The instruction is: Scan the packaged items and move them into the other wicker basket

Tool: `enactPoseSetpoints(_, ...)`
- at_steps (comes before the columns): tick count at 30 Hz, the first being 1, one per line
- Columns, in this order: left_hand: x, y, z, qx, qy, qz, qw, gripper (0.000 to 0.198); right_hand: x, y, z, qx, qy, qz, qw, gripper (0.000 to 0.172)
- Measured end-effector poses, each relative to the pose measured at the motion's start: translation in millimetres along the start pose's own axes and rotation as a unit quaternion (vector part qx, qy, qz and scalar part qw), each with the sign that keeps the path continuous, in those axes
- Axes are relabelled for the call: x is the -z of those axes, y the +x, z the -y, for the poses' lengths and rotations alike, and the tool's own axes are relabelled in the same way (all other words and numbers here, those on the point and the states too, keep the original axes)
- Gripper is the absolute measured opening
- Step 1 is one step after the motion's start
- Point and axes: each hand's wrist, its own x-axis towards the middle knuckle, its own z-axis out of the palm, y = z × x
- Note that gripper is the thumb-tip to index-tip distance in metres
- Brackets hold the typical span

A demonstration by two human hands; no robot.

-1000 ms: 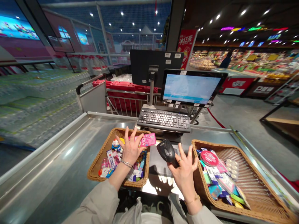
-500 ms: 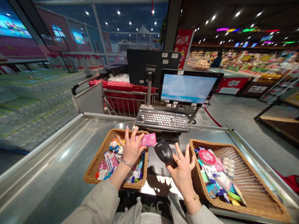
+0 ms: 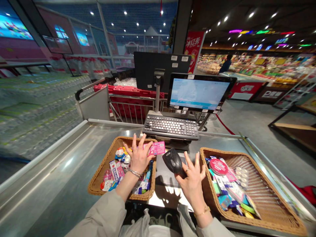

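My left hand (image 3: 140,158) is over the left wicker basket (image 3: 95,179), fingers spread, with a flat pink packet (image 3: 158,148) held under the thumb and fingers. The packet sticks out to the right, a small printed label on its end. My right hand (image 3: 192,174) has the black barcode scanner (image 3: 173,160) by its handle, which the hand partly hides. Its head points up and left toward the packet, a short gap apart. The fingers of this hand are stretched out. Small colourful packets (image 3: 115,169) fill the left basket, partly covered by my left hand and wrist.
A right wicker basket (image 3: 269,194) holds a round pink tin (image 3: 219,166), a blister-like pack (image 3: 242,177) and several packets. Ahead stand a keyboard (image 3: 171,126) and a lit monitor (image 3: 199,91). Metal counter (image 3: 56,194) surrounds these. A cart (image 3: 130,107) stands behind it.
Both hands, the packet and the scanner stay practically where they were. In the far background a person has shifted slightly left.
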Motion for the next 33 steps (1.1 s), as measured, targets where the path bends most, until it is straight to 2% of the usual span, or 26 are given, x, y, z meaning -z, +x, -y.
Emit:
enactPoseSetpoints(20, -2.2, 4.5, -7.6, -0.005, -0.009, 0.001, 1.000, 0.063, 1.1, -2.4, -4.4, -0.005, 0.000, -0.004, 1.000, 0.026)
enactPoseSetpoints(26, -0.7, 14.2, -29.2, -0.030, -0.029, 0.014, 0.999, 0.062, 12.7, -6.5, -16.4, -0.013, -0.022, -0.032, 0.999, 0.030)
enactPoseSetpoints(33, -2.5, 28.6, -65.8, -0.070, -0.067, 0.028, 0.995, 0.061, 28.4, -20.0, -40.2, -0.085, -0.040, -0.059, 0.994, 0.030)
